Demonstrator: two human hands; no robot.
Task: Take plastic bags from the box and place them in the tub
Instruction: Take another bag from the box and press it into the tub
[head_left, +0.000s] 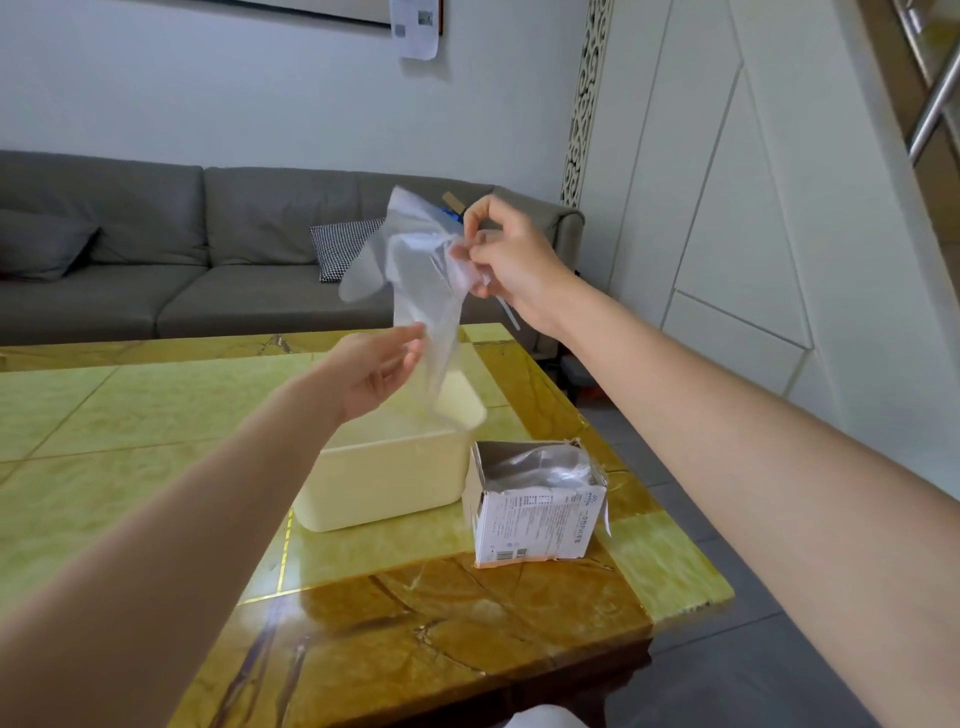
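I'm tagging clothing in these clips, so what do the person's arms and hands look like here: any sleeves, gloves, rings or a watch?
Both forearms are bare along all that shows, with no sleeve in view. The left hand and the right hand wear no gloves, and no ring, watch or bracelet shows on the fingers or wrists. The nails look short and unpainted. No marks show.

The tub (395, 478) stood open-topped directly below the hands, its mouth partly screened by the hanging plastic bag (415, 291). The box (535, 504) stood just right of it, nearly touching. Left of the hands the desk (130, 415) lay bare.
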